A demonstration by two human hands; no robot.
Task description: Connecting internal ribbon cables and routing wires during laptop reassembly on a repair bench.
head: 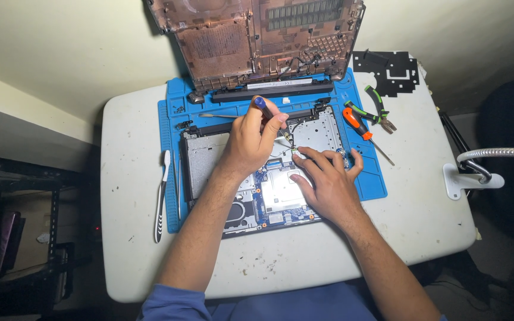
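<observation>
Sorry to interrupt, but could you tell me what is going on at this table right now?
A person is working inside an opened laptop that lies on a blue mat on a white table. The left hand holds a blue-handled screwdriver, tip down on the laptop's internals, while the right hand presses flat on the board beside it. Pliers and an orange screwdriver lie unused on the mat.

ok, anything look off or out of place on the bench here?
Nothing spilled or visibly broken. The laptop base lies open on the blue mat, its removed bottom cover propped against the wall. The left hand holds a blue-handled screwdriver and the right hand presses on the board. Pliers lie partly off the mat.
</observation>
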